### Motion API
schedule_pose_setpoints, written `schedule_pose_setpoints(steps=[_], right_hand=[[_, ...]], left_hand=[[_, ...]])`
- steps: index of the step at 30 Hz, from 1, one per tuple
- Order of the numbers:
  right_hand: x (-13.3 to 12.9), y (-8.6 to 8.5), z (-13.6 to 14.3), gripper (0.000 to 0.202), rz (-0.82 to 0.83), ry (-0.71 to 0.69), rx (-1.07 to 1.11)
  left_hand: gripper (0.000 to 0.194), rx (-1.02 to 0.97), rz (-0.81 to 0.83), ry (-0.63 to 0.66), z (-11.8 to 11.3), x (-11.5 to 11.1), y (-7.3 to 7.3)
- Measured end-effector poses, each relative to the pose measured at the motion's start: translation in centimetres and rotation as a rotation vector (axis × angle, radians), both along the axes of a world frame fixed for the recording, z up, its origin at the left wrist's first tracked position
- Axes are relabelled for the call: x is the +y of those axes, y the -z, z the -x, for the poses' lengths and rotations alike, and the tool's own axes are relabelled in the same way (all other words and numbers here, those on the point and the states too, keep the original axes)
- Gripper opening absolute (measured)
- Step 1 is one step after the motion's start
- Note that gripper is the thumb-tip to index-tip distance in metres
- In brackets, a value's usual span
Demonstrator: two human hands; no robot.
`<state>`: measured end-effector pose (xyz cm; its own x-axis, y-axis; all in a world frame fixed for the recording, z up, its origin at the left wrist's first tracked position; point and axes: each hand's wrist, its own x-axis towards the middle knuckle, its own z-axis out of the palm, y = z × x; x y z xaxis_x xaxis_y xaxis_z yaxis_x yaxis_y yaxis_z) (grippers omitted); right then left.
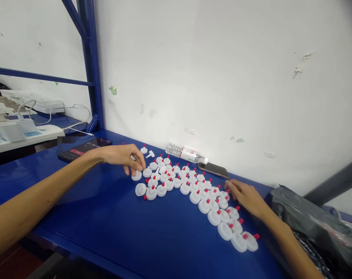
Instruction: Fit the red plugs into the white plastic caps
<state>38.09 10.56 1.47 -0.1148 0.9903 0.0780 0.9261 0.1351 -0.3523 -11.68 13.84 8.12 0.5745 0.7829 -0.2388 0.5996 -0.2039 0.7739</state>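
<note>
The left hand [128,158] reaches over the left end of a cluster of caps [194,197], its thumb and fingers drawn narrow at the top of a white cap [136,176]; I cannot tell whether they pinch its tip or merely touch it. The right hand [244,197] is at the cluster's right side, finger and thumb parted beside a red-tipped cap [224,196], with no clear hold on anything. Between the hands the caps run in a curving band across the blue table [170,228], from far left to near right. Most stand on their broad bases, tip up, likely because that pose is steadiest and leaves the tips easy to grasp (one tipped cap [140,189] at the left shows its hollow underside instead). The clear bottle [189,154] lies along the wall [222,77], perhaps to be out of the hands' way, and the lit phone [90,145] lies face up at the left, seemingly so its timer can be read. Counted: roughly forty caps, too crowded to be exact; one loose white nozzle [150,154] at the far side; one bottle; two phones, the second a dark phone [213,169] beside the bottle; one power strip [52,133] at the far left; at least one dark plastic bag [306,221] at the right.
</note>
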Motion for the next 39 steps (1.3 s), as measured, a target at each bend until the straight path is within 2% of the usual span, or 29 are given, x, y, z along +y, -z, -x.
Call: schedule_pose_setpoints(steps=[5,11,16,19,22,27,33,39], right_hand=[[0.1,0.0,0.0,0.052,0.003,-0.003,-0.003],[0.2,0.1,0.0,0.051,0.005,-0.001,-0.009],[0.3,0.2,-0.2,0.051,0.001,-0.001,-0.010],[0.3,0.2,-0.1,0.051,0.001,-0.005,-0.008],[0.3,0.1,-0.1,0.050,0.003,-0.004,-0.008],[0.2,-0.1,0.1,0.049,-0.001,-0.010,-0.010],[0.1,-0.1,0.2,0.048,-0.004,-0.007,-0.018],[0.1,-0.1,0.1,0.048,-0.010,-0.015,-0.019]], left_hand=[[0.032,0.015,-0.151,-0.075,-0.5,0.0,0.0],[0.034,0.050,-0.275,-0.130,-2.1,-0.4,0.7],[0.044,0.062,-0.513,-0.248,-3.0,0.2,2.0],[0.047,0.079,-0.592,-0.261,-3.3,0.7,2.9],[0.040,0.099,-0.611,-0.222,-3.5,0.8,3.4],[0.026,0.108,-0.574,-0.167,-4.1,0.3,3.3],[0.030,0.100,-0.521,-0.213,-4.5,-0.4,3.2],[0.029,0.204,-0.656,-0.274,-4.2,-0.3,2.5]])
